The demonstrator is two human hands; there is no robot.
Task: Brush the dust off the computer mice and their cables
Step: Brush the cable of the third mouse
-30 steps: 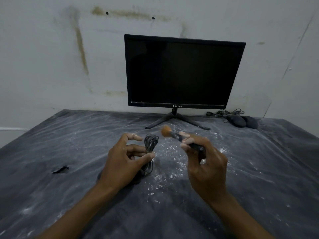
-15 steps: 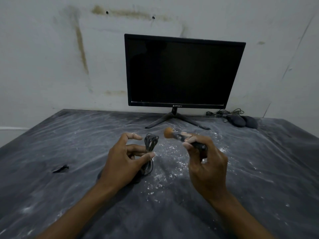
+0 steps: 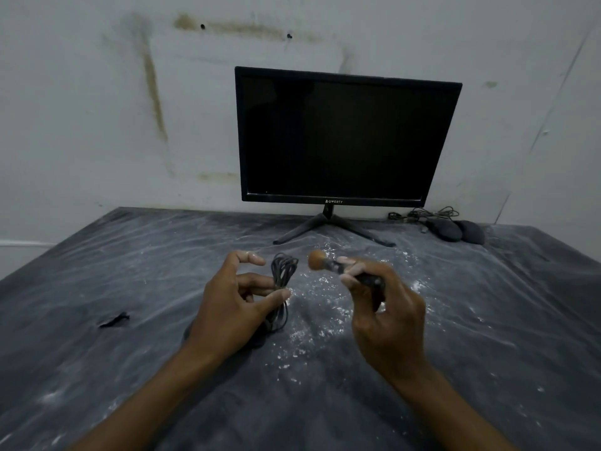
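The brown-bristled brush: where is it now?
Head view, centre: the brown-bristled brush is gripped by the right hand, its bristles just right of the bundled grey cable.

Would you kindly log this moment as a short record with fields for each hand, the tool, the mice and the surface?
left hand: holds the bundled cable
right hand: grips the brush
brush head: tan, beside the cable loops, contact unclear
spare mice: two, right of the monitor
table cover: dark, speckled with white dust

Dusty plastic-covered table (image 3: 136,262) — monitor (image 3: 344,138) at back, two mice (image 3: 455,230) far right.
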